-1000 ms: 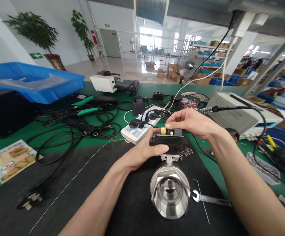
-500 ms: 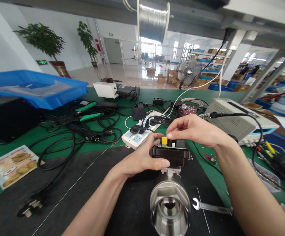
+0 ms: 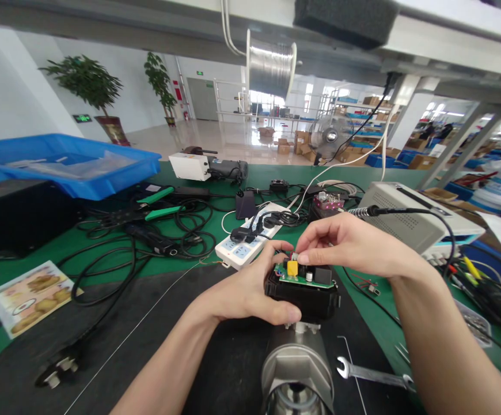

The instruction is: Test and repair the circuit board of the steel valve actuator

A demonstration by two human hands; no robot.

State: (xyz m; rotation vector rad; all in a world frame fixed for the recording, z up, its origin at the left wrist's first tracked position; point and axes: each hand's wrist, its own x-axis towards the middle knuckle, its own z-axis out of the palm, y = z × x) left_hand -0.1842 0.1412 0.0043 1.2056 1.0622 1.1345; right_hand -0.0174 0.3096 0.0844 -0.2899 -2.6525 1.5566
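Note:
My left hand (image 3: 254, 288) grips the left side of a black housing (image 3: 304, 300), thumb along its front and fingers behind. Inside the housing's open top lies a green circuit board (image 3: 323, 280) with a yellow component (image 3: 292, 268) and black and white parts. My right hand (image 3: 341, 245) is closed in a pinch over the back of the board, near some thin wires; whatever is between its fingertips is too small to make out. Below the housing, a steel valve body (image 3: 298, 363) with a hexagonal end stands on the black mat (image 3: 159, 346).
Right of the valve lie a wrench (image 3: 374, 374) and a thin hex key (image 3: 354, 369). Behind are a power strip (image 3: 246, 245) with plugs and tangled cables. A grey instrument (image 3: 406, 216) stands at right, a blue tray (image 3: 116, 178) at left, and a wire spool (image 3: 271, 66) hangs above.
The view has tilted, so the scene sits slightly lower. The housing now leans so that more of the board's top shows. Both hands stay at the housing.

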